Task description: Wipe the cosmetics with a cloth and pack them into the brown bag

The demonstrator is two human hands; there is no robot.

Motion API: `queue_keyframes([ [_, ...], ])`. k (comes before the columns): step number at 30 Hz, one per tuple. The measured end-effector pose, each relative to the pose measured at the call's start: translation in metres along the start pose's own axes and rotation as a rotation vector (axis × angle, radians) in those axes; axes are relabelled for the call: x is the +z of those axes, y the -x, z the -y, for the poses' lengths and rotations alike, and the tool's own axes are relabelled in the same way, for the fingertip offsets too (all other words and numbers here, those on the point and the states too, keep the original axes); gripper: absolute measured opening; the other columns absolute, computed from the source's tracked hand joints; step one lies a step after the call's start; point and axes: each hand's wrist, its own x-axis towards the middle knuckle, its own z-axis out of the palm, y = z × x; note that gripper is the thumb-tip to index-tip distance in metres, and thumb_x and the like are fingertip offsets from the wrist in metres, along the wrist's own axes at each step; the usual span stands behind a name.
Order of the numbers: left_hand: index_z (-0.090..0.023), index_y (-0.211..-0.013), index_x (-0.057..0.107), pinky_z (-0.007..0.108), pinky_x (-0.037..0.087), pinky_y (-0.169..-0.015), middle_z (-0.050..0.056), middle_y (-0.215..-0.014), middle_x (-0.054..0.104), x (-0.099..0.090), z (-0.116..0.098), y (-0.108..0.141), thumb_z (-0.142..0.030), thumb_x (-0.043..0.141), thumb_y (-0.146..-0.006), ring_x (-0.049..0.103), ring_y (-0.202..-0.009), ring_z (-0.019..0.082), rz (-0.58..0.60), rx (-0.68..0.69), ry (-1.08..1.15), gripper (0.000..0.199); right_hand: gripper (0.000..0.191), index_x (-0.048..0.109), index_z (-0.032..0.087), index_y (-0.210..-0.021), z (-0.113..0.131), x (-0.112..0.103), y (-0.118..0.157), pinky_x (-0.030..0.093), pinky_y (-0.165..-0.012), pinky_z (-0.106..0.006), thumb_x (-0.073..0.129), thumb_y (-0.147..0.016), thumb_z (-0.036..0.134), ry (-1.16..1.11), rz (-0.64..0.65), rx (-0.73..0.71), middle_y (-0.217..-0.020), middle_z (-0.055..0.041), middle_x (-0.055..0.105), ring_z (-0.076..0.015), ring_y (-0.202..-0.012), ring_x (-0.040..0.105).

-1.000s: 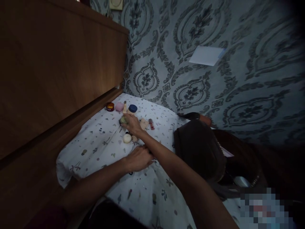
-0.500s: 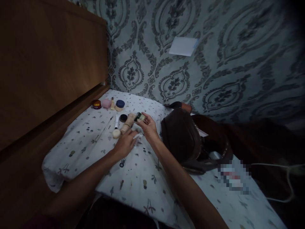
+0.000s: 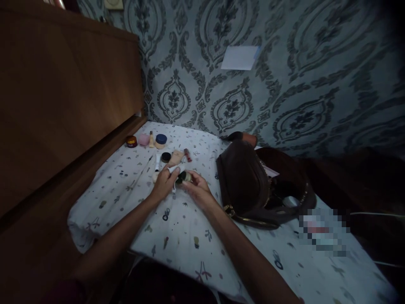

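My right hand (image 3: 199, 189) grips a small container with a dark green cap (image 3: 181, 177) and a paler body, just above the patterned white sheet. My left hand (image 3: 163, 184) is closed on a crumpled white tissue (image 3: 176, 169), which is up against the capped end. Behind the fingers lie a beige tube (image 3: 176, 158), a small red-brown item (image 3: 187, 155), a black round jar (image 3: 166, 157) and a white tube (image 3: 157, 162). A cream round piece (image 3: 155, 177) is partly hidden by my left hand.
Farther back left stand an amber jar (image 3: 131, 141), a pink item (image 3: 144, 139), a slim beige tube (image 3: 151, 139) and a blue-lidded jar (image 3: 161, 141). An open dark brown bag (image 3: 242, 181) sits at right. A wooden cabinet (image 3: 69, 84) borders the left; patterned wallpaper (image 3: 196, 80) rises behind.
The green-capped container has come down toward me, against the tissue in my left hand. The red-brown item beside the beige tube now shows. The view has shifted slightly.
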Motion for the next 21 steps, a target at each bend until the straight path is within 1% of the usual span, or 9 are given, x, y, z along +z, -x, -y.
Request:
queue_keyframes([
  [2, -0.013, -0.100, 0.068, 0.032, 0.046, -0.093, 0.009, -0.102, 0.066, 0.0003, -0.0011, -0.0015, -0.041, 0.041, -0.098, 0.062, -0.100, 0.020, -0.009, -0.015, 0.031, 0.039, 0.046, 0.068, 0.024, -0.096, 0.0005, 0.0005, 0.0019, 0.056, -0.081, -0.030, 0.090, -0.056, 0.032, -0.118, 0.025, 0.016, -0.094, 0.0001, 0.073, -0.0170, -0.085, 0.068],
  [5, -0.014, -0.093, 0.068, 0.032, 0.045, -0.095, 0.010, -0.106, 0.068, 0.0026, -0.0032, -0.0005, -0.046, 0.038, -0.099, 0.062, -0.103, 0.021, -0.013, 0.008, 0.053, 0.044, 0.037, 0.068, 0.026, -0.091, 0.0004, -0.0002, 0.0027, 0.055, -0.076, -0.027, 0.089, -0.062, 0.033, -0.274, 0.021, 0.033, -0.093, 0.0029, 0.074, -0.0140, -0.082, 0.068],
  [7, -0.014, -0.097, 0.068, 0.032, 0.045, -0.095, 0.011, -0.111, 0.068, 0.0048, -0.0040, 0.0018, -0.049, 0.037, -0.099, 0.062, -0.104, 0.022, -0.014, 0.011, 0.052, 0.047, 0.033, 0.068, 0.027, -0.090, -0.0001, -0.0011, 0.0024, 0.054, -0.072, -0.025, 0.088, -0.065, 0.034, -0.337, 0.018, 0.057, -0.092, 0.0046, 0.074, -0.0123, -0.080, 0.067],
  [9, -0.014, -0.108, 0.066, 0.033, 0.045, -0.097, 0.012, -0.120, 0.066, 0.0065, -0.0035, 0.0043, -0.050, 0.038, -0.098, 0.060, -0.110, 0.023, -0.010, 0.028, 0.027, 0.047, 0.033, 0.069, 0.028, -0.091, -0.0006, -0.0012, 0.0021, 0.054, -0.070, -0.023, 0.088, -0.065, 0.034, -0.347, 0.016, 0.061, -0.092, 0.0051, 0.074, -0.0115, -0.078, 0.067],
  [11, -0.015, -0.120, 0.062, 0.034, 0.044, -0.099, 0.013, -0.127, 0.062, 0.0070, -0.0021, 0.0064, -0.050, 0.044, -0.096, 0.057, -0.116, 0.024, 0.012, 0.068, -0.010, 0.046, 0.035, 0.070, 0.028, -0.091, -0.0010, -0.0004, 0.0020, 0.054, -0.073, -0.024, 0.090, -0.063, 0.034, -0.315, 0.011, 0.032, -0.092, 0.0050, 0.074, -0.0118, -0.080, 0.067],
  [12, -0.016, -0.123, 0.060, 0.034, 0.044, -0.099, 0.013, -0.128, 0.061, 0.0067, -0.0012, 0.0071, -0.051, 0.047, -0.094, 0.057, -0.117, 0.024, 0.027, 0.085, -0.026, 0.047, 0.037, 0.070, 0.028, -0.091, -0.0010, 0.0001, 0.0020, 0.054, -0.077, -0.025, 0.090, -0.062, 0.034, -0.283, 0.014, 0.012, -0.093, 0.0045, 0.074, -0.0123, -0.082, 0.067],
  [15, -0.015, -0.119, 0.062, 0.036, 0.046, -0.097, 0.012, -0.119, 0.064, 0.0048, 0.0013, 0.0081, -0.050, 0.051, -0.092, 0.059, -0.112, 0.025, 0.067, 0.090, -0.068, 0.046, 0.042, 0.070, 0.027, -0.095, -0.0012, 0.0003, 0.0018, 0.053, -0.090, -0.030, 0.090, -0.060, 0.038, -0.149, 0.019, -0.038, -0.095, 0.0018, 0.074, -0.0154, -0.088, 0.067],
  [19, -0.015, -0.120, 0.062, 0.036, 0.045, -0.097, 0.012, -0.121, 0.064, 0.0025, 0.0028, 0.0077, -0.046, 0.052, -0.092, 0.057, -0.113, 0.025, 0.075, 0.085, -0.105, 0.043, 0.045, 0.071, 0.024, -0.095, -0.0010, -0.0053, -0.0001, 0.050, -0.095, -0.036, 0.089, -0.057, 0.041, 0.046, -0.034, -0.079, -0.097, -0.0005, 0.074, -0.0203, -0.094, 0.067],
  [21, -0.015, -0.121, 0.061, 0.037, 0.045, -0.098, 0.012, -0.123, 0.063, 0.0020, 0.0027, 0.0075, -0.045, 0.052, -0.093, 0.057, -0.114, 0.025, 0.074, 0.102, -0.122, 0.042, 0.044, 0.071, 0.023, -0.094, -0.0003, -0.0087, -0.0010, 0.049, -0.097, -0.038, 0.088, -0.057, 0.040, 0.129, -0.035, -0.102, -0.099, -0.0014, 0.074, -0.0224, -0.099, 0.066],
])
